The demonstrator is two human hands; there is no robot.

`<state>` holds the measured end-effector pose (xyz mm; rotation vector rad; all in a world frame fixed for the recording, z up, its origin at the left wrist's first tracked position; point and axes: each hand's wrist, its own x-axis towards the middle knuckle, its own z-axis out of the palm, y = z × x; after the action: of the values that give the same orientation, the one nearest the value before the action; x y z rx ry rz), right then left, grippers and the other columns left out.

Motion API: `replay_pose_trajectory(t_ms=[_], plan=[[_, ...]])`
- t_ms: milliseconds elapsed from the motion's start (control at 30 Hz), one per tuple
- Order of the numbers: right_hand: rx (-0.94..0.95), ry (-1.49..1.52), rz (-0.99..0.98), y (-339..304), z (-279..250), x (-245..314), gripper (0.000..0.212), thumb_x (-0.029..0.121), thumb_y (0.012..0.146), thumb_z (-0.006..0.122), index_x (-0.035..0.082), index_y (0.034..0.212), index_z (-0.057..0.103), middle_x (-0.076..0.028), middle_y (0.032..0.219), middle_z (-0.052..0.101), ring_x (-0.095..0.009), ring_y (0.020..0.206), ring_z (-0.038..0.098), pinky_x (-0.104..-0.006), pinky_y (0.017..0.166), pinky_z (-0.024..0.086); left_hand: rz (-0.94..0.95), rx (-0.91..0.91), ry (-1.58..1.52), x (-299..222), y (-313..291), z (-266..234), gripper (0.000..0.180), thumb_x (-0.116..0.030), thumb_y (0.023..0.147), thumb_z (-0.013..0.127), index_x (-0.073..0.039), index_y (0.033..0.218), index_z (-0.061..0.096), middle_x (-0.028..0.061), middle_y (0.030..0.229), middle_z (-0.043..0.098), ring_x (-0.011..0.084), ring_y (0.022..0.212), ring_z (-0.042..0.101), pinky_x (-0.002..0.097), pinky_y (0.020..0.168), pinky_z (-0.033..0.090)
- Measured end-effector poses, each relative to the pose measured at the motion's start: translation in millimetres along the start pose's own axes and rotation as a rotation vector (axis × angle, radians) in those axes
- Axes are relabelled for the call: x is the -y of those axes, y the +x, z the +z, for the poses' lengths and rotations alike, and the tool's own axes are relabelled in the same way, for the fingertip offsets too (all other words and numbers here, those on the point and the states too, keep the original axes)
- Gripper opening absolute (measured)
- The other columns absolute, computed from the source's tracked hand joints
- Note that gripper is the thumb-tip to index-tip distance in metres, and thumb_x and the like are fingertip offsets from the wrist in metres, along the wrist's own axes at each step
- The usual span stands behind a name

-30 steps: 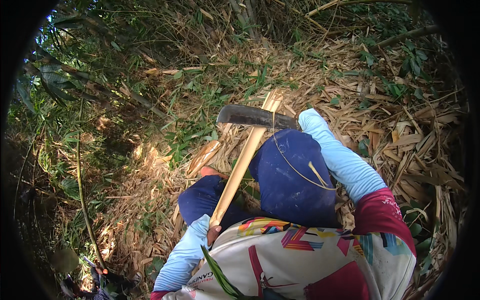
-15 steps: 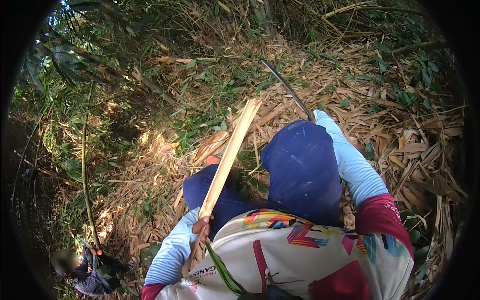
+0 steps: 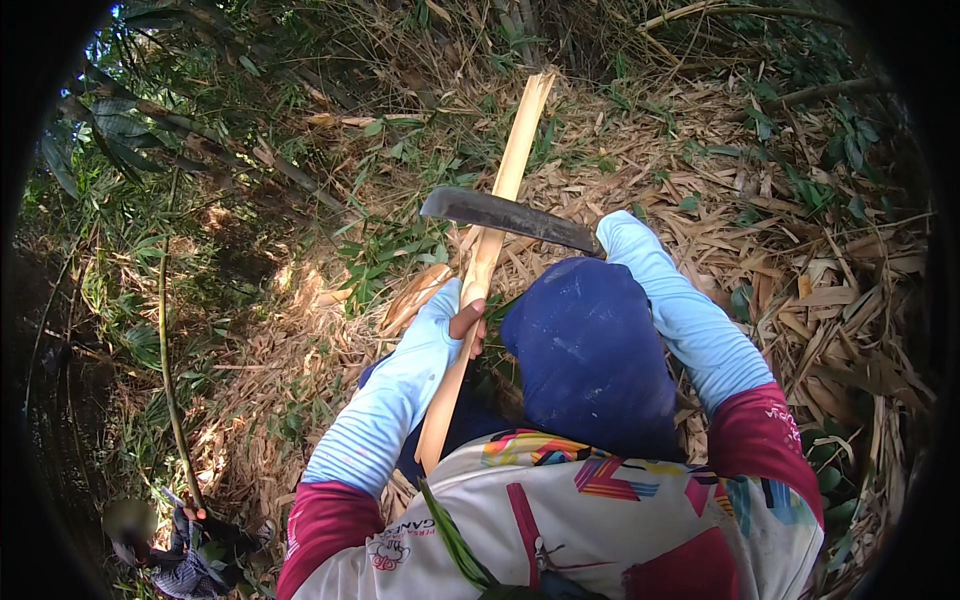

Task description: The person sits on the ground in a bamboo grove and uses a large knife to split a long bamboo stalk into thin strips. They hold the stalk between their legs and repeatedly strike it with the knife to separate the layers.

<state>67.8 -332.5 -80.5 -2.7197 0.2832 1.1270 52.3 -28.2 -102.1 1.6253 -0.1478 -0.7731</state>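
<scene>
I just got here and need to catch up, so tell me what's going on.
A person holds, in the left grip, a long pale strip that looks like split wood or bamboo. The right grip, covered by a light blue sleeve with its fingers hidden, holds a broad dark blade. From this view the blade crosses over the strip, beyond the left grip; whether they touch is unclear. Dry leaves lie around, and another person shows at the lower left.

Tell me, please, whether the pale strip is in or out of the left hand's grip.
In: the pale strip runs through the left hand, thumb over it, fingers at its edge.
</scene>
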Motion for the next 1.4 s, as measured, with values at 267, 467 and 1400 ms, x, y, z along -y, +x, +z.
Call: replay_pose_trajectory(t_ms=[267, 467, 1400], plan=[[-0.341, -0.103, -0.319, 21, 21, -5, 0.023, 0.021, 0.067, 0.073, 0.009, 0.085, 0.072, -0.017, 0.089, 0.069, -0.034, 0.090, 0.067, -0.0355, 0.087, 0.053, 0.036, 0.036, 0.383, -28, 37, 42, 0.028, -0.027, 0.090, 0.063, -0.001, 0.100, 0.063, 0.0114, 0.082, 0.065, 0.0180, 0.064, 0.063, 0.0270, 0.057, 0.050], [-0.460, -0.078, -0.478, 48, 39, -18, 0.028, 0.033, 0.066, 0.073, 0.009, 0.080, 0.069, -0.016, 0.082, 0.068, -0.033, 0.088, 0.066, -0.0325, 0.103, 0.042, 0.366, -0.011, 0.608, 21, 65, 33, 0.039, -0.019, 0.090, 0.063, 0.002, 0.122, 0.058, 0.0185, 0.116, 0.064, 0.0292, 0.109, 0.058, 0.0346, 0.096, 0.042], [-0.541, -0.036, -0.278, 1, 33, -18, 0.017, 0.019, 0.074, 0.067, 0.008, 0.086, 0.072, -0.019, 0.093, 0.069, -0.033, 0.089, 0.068, -0.0368, 0.084, 0.053, 0.263, -0.056, 0.895, -29, -25, 27, 0.023, -0.011, 0.086, 0.069, -0.003, 0.086, 0.048, 0.0177, 0.070, 0.048, 0.0375, 0.066, 0.046, 0.0416, 0.063, 0.040]])
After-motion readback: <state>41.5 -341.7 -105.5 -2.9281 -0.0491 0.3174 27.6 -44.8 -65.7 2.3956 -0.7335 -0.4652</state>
